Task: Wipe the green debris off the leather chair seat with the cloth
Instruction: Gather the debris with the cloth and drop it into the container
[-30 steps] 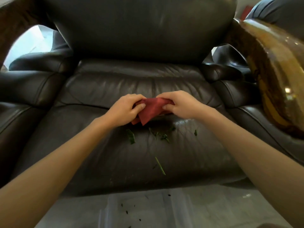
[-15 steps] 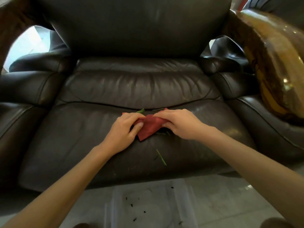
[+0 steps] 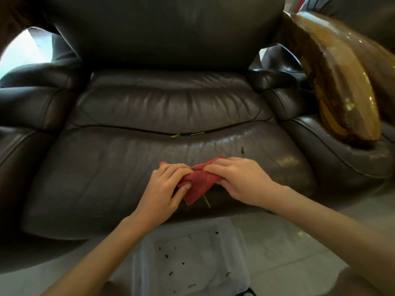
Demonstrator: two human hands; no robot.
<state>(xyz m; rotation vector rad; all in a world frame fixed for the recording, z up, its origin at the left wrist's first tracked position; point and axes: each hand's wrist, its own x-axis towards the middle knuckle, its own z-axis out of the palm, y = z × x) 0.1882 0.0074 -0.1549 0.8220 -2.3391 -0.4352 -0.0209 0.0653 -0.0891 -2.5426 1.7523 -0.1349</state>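
Grip of both hands pinches the crumpled red cloth (image 3: 199, 182) on the creased leather seat (image 3: 106, 178).

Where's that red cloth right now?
In the head view the red cloth lies bunched near the front middle of the chair seat, held between the left hand and right hand.

Cloth (image 3: 198, 182) on seat (image 3: 106, 178), bin (image 3: 192, 261) before it

No readable text, labels, brands or numbers are showing anywhere in this view.
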